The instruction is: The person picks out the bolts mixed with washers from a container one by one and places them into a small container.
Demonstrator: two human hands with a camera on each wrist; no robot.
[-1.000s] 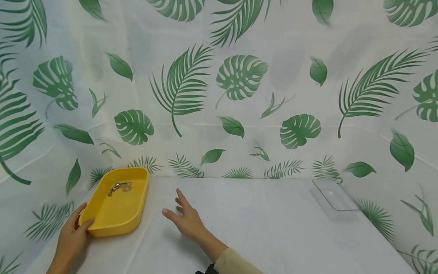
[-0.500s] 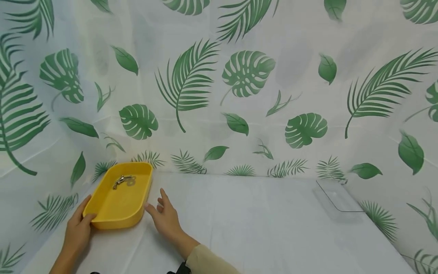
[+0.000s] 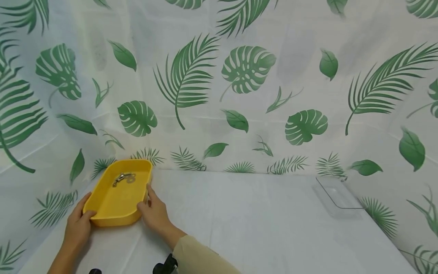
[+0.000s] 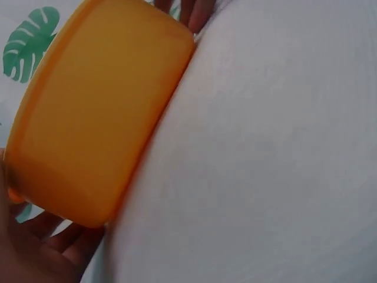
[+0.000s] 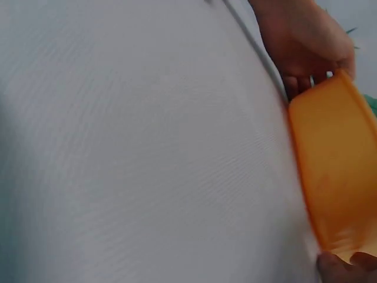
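Observation:
A yellow plastic tray [image 3: 118, 203] with rounded corners lies at the left of the white table. Small metal pieces [image 3: 120, 178] and flat grey rings [image 3: 130, 179] lie in its far part. My left hand [image 3: 78, 224] grips its near left corner, thumb over the rim and fingers along the outer wall. On the opposite side my right hand [image 3: 156, 213] holds the right wall, its thumb at the rim near the front corner. In the left wrist view the tray's front wall [image 4: 106, 118] fills the space between both hands, its lower edge close to the table.
A clear shallow box [image 3: 338, 196] stands at the far right of the white table [image 3: 246, 220]. Behind rises a white cloth wall [image 3: 205, 137] printed with green leaves. A dark object [image 3: 95, 271] shows at the bottom edge.
My right hand has moved left from over the table to the tray's right side and taken hold of it. My left hand keeps its grip on the left corner.

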